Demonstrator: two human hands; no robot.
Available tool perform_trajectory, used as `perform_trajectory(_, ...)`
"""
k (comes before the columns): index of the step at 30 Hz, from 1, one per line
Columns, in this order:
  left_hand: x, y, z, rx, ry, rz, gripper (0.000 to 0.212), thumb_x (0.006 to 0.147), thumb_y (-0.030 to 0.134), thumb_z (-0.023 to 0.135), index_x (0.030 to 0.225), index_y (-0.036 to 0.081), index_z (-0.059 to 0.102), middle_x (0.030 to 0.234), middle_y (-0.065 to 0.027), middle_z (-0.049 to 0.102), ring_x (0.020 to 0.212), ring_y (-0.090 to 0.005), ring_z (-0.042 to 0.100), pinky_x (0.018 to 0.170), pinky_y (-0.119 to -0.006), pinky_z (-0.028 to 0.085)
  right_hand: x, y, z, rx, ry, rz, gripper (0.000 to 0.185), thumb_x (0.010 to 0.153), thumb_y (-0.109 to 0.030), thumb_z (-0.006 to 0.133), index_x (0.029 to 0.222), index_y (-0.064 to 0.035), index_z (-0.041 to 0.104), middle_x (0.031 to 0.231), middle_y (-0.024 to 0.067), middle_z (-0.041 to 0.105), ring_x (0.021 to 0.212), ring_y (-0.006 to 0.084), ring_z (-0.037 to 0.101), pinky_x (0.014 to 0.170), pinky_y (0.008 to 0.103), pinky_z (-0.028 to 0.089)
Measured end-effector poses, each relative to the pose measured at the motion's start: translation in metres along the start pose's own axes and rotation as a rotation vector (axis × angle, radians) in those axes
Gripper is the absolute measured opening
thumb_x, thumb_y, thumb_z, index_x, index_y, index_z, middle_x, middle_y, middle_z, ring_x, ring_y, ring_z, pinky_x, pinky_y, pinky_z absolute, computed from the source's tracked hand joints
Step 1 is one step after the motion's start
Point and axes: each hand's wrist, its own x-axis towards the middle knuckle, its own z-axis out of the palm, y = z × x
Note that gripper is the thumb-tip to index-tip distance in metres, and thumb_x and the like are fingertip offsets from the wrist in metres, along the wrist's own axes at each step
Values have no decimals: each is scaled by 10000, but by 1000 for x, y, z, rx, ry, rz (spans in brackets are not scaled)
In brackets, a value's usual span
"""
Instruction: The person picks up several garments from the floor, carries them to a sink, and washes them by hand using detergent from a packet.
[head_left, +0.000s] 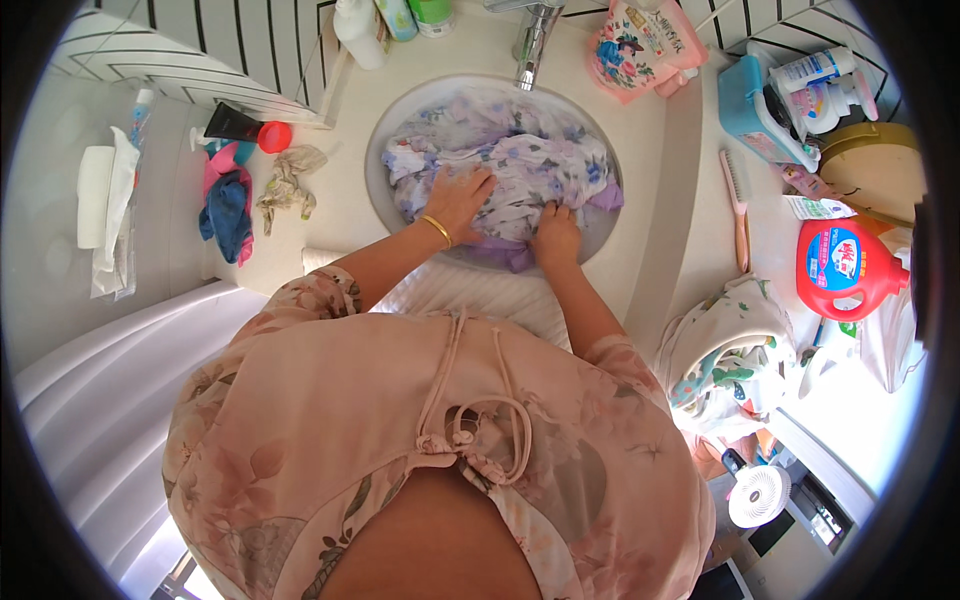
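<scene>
A white cloth with purple and blue flowers (517, 169) lies bunched and wet in the oval washbasin (373, 180), with cloudy water around it. Purple trim (519, 257) of the cloth shows at the near edge and at the right side. My left hand (459, 196), a gold bangle at its wrist, rests on the left part of the cloth with its fingers spread. My right hand (557, 236) grips the near right edge of the cloth, fingers curled in; its fingertips are partly hidden by folds. Above the far rim stands a chrome faucet (534, 45).
Bottles (361, 34) and a pink refill pouch (641, 49) stand behind the basin. Left on the counter are a crumpled cloth (289, 184) and small dark blue fabric (226, 210). At right are a brush (736, 206), a red detergent jug (847, 266) and a bundled patterned cloth (731, 360).
</scene>
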Motion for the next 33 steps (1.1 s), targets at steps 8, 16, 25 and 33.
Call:
perform_trajectory(8,-7,3,-6,36,97,-240,971,547,378,780,1332,71,298,1359,-87,335,1269,-242,319,964,-548,286,-7,-9,-119,484,116,-265,306,662,-48,633,965,-56,595,835,52,602,767,191,579,683,297,467)
perform_trajectory(16,12,-42,-27,-639,90,-243,513,597,166,708,1079,49,576,954,-119,631,890,-260,605,803,-359,461,-2,-24,-215,1326,-86,-78,221,739,43,552,944,-38,562,865,52,589,778,103,535,668,231,430)
perform_trajectory(25,0,-81,-90,-984,-184,-21,585,696,220,643,1231,58,471,1174,-153,520,1074,-230,498,910,-327,402,72,15,-134,2036,-581,519,369,773,-63,558,1137,-44,497,986,110,595,877,180,574,750,304,475)
perform_trajectory(33,52,-28,-12,-213,-2,-23,698,678,489,662,1258,150,471,1326,-123,415,1184,-357,408,968,-417,354,71,-19,-11,230,294,130,645,656,-275,681,1188,-15,426,1096,232,533,917,377,563,794,431,464)
